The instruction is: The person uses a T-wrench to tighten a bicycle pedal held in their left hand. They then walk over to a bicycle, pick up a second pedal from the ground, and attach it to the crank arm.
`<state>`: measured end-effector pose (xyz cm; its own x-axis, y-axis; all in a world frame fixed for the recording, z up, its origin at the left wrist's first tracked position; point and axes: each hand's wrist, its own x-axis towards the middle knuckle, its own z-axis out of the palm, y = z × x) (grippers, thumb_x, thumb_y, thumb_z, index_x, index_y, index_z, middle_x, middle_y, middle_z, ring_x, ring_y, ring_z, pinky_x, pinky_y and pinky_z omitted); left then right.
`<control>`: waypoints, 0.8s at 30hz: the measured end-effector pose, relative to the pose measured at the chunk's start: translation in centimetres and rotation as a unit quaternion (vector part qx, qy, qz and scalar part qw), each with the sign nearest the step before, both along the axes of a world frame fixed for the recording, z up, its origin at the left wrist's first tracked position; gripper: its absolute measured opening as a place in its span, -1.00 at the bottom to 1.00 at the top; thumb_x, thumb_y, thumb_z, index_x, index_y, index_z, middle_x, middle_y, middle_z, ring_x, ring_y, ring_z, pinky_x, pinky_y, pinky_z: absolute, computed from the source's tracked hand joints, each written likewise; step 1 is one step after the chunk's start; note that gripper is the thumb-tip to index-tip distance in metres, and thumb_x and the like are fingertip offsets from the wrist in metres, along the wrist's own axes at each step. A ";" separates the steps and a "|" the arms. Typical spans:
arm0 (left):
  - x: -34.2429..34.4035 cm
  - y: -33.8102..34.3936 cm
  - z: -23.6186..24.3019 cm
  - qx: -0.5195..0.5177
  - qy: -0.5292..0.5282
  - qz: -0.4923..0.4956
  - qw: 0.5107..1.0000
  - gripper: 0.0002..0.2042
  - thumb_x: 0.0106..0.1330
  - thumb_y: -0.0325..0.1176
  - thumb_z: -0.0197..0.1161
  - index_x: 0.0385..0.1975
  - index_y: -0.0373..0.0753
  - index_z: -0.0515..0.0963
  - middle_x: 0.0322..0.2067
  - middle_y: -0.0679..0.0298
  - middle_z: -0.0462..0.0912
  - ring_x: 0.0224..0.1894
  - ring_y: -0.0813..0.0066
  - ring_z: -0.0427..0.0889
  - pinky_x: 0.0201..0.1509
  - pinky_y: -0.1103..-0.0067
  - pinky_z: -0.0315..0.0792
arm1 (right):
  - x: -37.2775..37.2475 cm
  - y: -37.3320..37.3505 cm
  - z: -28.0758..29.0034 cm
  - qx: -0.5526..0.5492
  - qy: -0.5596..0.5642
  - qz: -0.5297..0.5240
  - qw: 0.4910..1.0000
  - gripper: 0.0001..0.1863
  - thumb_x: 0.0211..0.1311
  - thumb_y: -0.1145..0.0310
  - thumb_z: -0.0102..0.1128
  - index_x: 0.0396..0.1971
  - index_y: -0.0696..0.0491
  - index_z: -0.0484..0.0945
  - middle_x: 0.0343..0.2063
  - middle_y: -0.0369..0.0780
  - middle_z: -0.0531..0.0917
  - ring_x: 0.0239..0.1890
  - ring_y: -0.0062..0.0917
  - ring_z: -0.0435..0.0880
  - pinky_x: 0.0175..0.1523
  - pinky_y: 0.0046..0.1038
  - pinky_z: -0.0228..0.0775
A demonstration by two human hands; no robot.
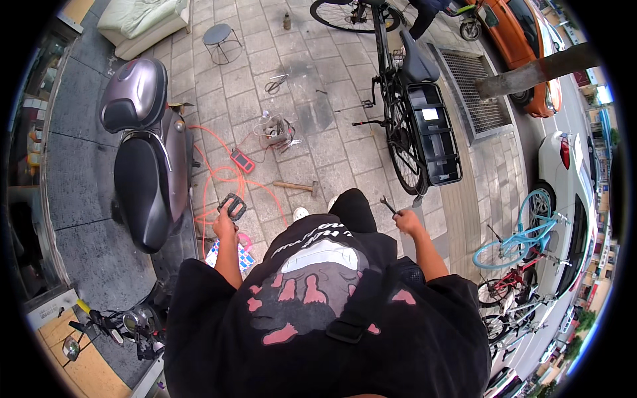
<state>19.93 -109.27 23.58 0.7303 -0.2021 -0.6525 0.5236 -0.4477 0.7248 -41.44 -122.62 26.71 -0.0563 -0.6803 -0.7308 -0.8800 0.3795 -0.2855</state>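
Note:
My left hand [225, 224] is closed on a black bicycle pedal [233, 207], holding it over the paving left of my body. In my right hand [407, 221] is a dark open-ended wrench [388, 204], its jaw pointing up and away to the left. Ahead on the right stands a black bicycle [405, 99] with a large rear rack [434, 136]; the wrench is apart from it. A crank arm with its pedal [367, 103] shows on the bicycle's left side. A hammer [297, 186] lies on the paving between my hands, farther off.
At the left stands a scooter [142, 159]. An orange hose [219, 176] loops beside it, near a red handheld device [243, 160] and a small metal container [277, 131]. Farther off are a round stool [220, 36] and a sofa [142, 23]. A tree trunk [531, 74] leans at right.

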 end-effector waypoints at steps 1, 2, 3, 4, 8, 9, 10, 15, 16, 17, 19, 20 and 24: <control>0.2 -0.6 -0.4 0.017 -0.004 -0.011 1.000 -0.65 0.33 -0.06 0.29 -0.46 -0.26 0.58 -0.66 0.31 0.47 -0.80 0.55 0.27 -0.75 0.55 0.17 | 0.5 -2.1 -0.2 0.022 0.009 0.008 1.000 -0.62 0.25 0.19 0.14 -0.12 0.13 0.73 -0.13 0.13 0.72 0.04 0.03 0.68 0.18 -0.15 0.51; -0.1 -0.8 -0.3 0.037 -0.006 -0.026 0.999 -0.66 0.32 -0.05 0.29 -0.44 -0.24 0.58 -0.64 0.31 0.48 -0.78 0.54 0.28 -0.74 0.54 0.17 | 0.7 -3.4 -0.3 0.047 0.021 0.013 0.999 -0.62 0.24 0.20 0.14 -0.12 0.14 0.73 -0.12 0.13 0.72 0.04 0.03 0.68 0.18 -0.15 0.51; -0.3 -0.6 -0.1 0.059 -0.012 -0.036 0.998 -0.66 0.31 -0.03 0.29 -0.41 -0.23 0.59 -0.63 0.31 0.49 -0.77 0.54 0.29 -0.73 0.54 0.18 | 1.4 -5.1 -0.5 0.073 0.030 0.023 0.997 -0.61 0.22 0.20 0.14 -0.12 0.14 0.73 -0.12 0.13 0.72 0.04 0.03 0.68 0.18 -0.16 0.52; 0.4 0.0 -1.5 0.104 -0.008 -0.039 0.994 -0.66 0.33 -0.06 0.26 -0.50 -0.23 0.60 -0.59 0.27 0.55 -0.79 0.49 0.32 -0.74 0.51 0.15 | 2.3 -7.3 -0.7 0.068 0.041 0.048 0.996 -0.60 0.19 0.23 0.11 -0.13 0.17 0.74 -0.11 0.15 0.71 0.03 0.04 0.68 0.18 -0.16 0.52; -0.4 0.3 -2.6 0.205 -0.026 0.019 0.978 -0.59 0.27 -0.01 0.31 -0.47 -0.34 0.62 -0.64 0.22 0.52 -0.77 0.43 0.35 -0.73 0.44 0.21 | 4.4 -15.8 -4.7 0.017 0.052 0.106 0.993 -0.57 0.25 0.16 0.15 -0.09 0.19 0.72 -0.12 0.19 0.70 0.04 0.04 0.68 0.22 -0.15 0.49; -0.6 1.0 -3.1 0.206 -0.063 -0.014 0.976 -0.58 0.26 0.00 0.30 -0.48 -0.33 0.61 -0.65 0.22 0.50 -0.76 0.42 0.36 -0.72 0.43 0.22 | 5.8 -18.8 -5.2 0.006 0.040 0.108 0.993 -0.58 0.25 0.16 0.16 -0.11 0.19 0.72 -0.13 0.18 0.70 0.04 0.03 0.68 0.21 -0.15 0.49; -0.6 1.5 -3.3 0.209 -0.102 -0.049 0.971 -0.58 0.26 0.01 0.30 -0.48 -0.33 0.61 -0.66 0.22 0.48 -0.75 0.41 0.38 -0.72 0.42 0.22 | 7.5 -21.8 -5.4 0.008 0.023 0.104 0.994 -0.58 0.25 0.22 0.08 -0.14 0.25 0.70 -0.10 0.21 0.68 0.05 0.08 0.66 0.23 -0.09 0.48; -1.8 -12.6 3.2 0.224 -0.054 0.072 0.970 -0.58 0.29 0.07 0.21 -0.46 -0.24 0.56 -0.67 0.26 0.41 -0.74 0.42 0.34 -0.69 0.45 0.23 | 16.2 -37.4 -0.8 -0.152 -0.030 0.043 0.987 -0.51 0.32 0.00 0.28 -0.35 0.23 0.65 -0.38 0.07 0.73 -0.23 -0.06 0.73 -0.06 -0.12 0.53; -2.1 -14.1 4.5 0.188 -0.062 0.088 0.976 -0.60 0.30 0.07 0.20 -0.44 -0.21 0.54 -0.66 0.27 0.40 -0.74 0.44 0.32 -0.69 0.47 0.22 | 18.0 -40.5 0.8 -0.179 -0.074 0.022 0.981 -0.50 0.31 -0.03 0.28 -0.38 0.22 0.62 -0.39 0.07 0.72 -0.25 -0.02 0.72 -0.09 -0.11 0.51; -2.4 -16.1 5.1 0.150 -0.066 0.096 0.982 -0.61 0.31 0.07 0.19 -0.43 -0.19 0.53 -0.66 0.29 0.39 -0.74 0.47 0.30 -0.69 0.49 0.21 | 19.1 -43.8 2.2 -0.209 -0.112 -0.004 0.972 -0.48 0.30 -0.05 0.28 -0.42 0.21 0.60 -0.41 0.07 0.70 -0.27 0.01 0.70 -0.13 -0.09 0.49; -0.5 -21.6 5.4 0.084 -0.015 0.145 0.986 -0.67 0.36 0.03 0.18 -0.38 -0.13 0.49 -0.61 0.35 0.41 -0.74 0.55 0.25 -0.68 0.53 0.19 | 19.4 -50.0 2.7 -0.261 -0.171 -0.038 0.949 -0.44 0.32 -0.10 0.28 -0.47 0.20 0.58 -0.53 0.04 0.62 -0.48 -0.13 0.63 -0.28 -0.17 0.43; 0.5 -23.9 5.5 0.054 0.006 0.177 0.983 -0.70 0.39 0.00 0.18 -0.36 -0.11 0.48 -0.59 0.39 0.42 -0.74 0.59 0.23 -0.67 0.56 0.19 | 20.2 -52.7 4.4 -0.271 -0.188 -0.065 0.942 -0.46 0.35 -0.07 0.29 -0.46 0.19 0.59 -0.57 -0.04 0.60 -0.52 -0.29 0.57 -0.31 -0.25 0.41; 5.4 -35.9 6.9 -0.088 0.062 0.192 0.976 -0.82 0.39 -0.08 0.24 -0.23 0.01 0.48 -0.50 0.47 0.50 -0.75 0.60 0.22 -0.63 0.55 0.19 | 21.7 -62.1 8.7 -0.314 -0.318 -0.196 0.873 -0.55 0.48 0.08 0.27 -0.43 0.21 0.63 -0.58 -0.43 0.54 -0.46 -0.75 0.41 -0.35 -0.54 0.31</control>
<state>25.29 -145.15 30.53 0.6917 -0.0459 -0.7208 0.7170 -0.0763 0.6929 -19.78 -184.74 35.38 -0.0934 -0.9777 -0.1883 -0.3059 0.2081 -0.9290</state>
